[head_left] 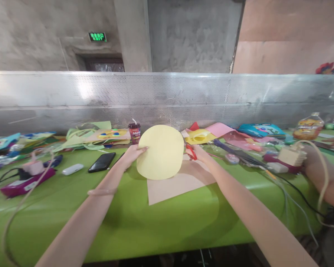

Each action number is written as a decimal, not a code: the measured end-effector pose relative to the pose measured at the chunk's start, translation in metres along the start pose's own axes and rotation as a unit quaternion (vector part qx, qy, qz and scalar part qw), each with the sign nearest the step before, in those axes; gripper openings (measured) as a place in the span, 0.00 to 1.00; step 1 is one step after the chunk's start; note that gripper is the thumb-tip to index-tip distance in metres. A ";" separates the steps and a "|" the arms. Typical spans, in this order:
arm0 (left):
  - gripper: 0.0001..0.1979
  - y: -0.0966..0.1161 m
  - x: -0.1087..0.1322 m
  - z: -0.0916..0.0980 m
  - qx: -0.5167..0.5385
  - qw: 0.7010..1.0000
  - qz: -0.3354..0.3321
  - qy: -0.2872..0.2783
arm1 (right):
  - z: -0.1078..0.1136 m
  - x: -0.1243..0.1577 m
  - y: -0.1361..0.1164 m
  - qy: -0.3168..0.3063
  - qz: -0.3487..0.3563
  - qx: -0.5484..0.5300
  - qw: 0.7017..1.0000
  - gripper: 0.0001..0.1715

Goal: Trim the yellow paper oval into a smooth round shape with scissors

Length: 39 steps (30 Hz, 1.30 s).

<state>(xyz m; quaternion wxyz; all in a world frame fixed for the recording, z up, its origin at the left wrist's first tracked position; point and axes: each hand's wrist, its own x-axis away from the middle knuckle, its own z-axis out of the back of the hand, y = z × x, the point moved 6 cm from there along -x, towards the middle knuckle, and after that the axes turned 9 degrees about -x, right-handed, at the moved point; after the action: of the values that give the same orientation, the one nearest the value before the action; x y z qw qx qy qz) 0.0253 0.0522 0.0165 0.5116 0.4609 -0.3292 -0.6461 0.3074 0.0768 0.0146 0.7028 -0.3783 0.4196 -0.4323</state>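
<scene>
Above the tabletop (pixel 128 207), back from its near edge, the left hand's (pixel 134 154) grip pinched the yellow paper (pixel 160 152), likely for steadiness, while the right hand's (pixel 200 154) curled around red scissors (pixel 193 153).

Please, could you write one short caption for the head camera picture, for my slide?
Left hand holding round yellow paper, right hand holding red scissors, over a green table.
</scene>
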 end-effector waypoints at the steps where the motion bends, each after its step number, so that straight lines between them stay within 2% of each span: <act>1: 0.25 0.000 0.000 0.000 0.000 1.000 -0.001 0.001 | 0.001 -0.001 0.001 0.004 -0.004 0.006 1.000 0.02; 5: 0.26 0.000 0.000 0.000 0.000 1.000 0.002 0.004 | 0.007 -0.003 0.001 0.017 0.000 0.030 0.999 0.05; 11: 0.26 0.000 0.001 -0.002 -0.004 1.000 0.002 -0.014 | 0.005 0.000 -0.003 -0.008 0.011 -0.015 1.000 0.10; 16: 0.26 -0.003 -0.001 -0.001 -0.007 1.000 0.003 -0.017 | 0.001 0.002 -0.007 -0.029 0.027 -0.016 0.999 0.06; 26: 0.26 -0.004 -0.001 -0.001 -0.005 1.000 0.003 -0.015 | 0.001 0.002 -0.009 -0.031 0.038 -0.006 0.999 0.04; 39: 0.27 -0.003 -0.001 -0.001 0.006 1.000 0.007 -0.015 | 0.005 0.001 -0.004 0.004 -0.008 0.001 1.000 0.02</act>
<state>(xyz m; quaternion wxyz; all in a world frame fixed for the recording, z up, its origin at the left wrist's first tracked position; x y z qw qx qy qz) 0.0247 0.0537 0.0136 0.5081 0.4522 -0.3439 -0.6474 0.3107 0.0759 0.0193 0.6981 -0.3794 0.4186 -0.4398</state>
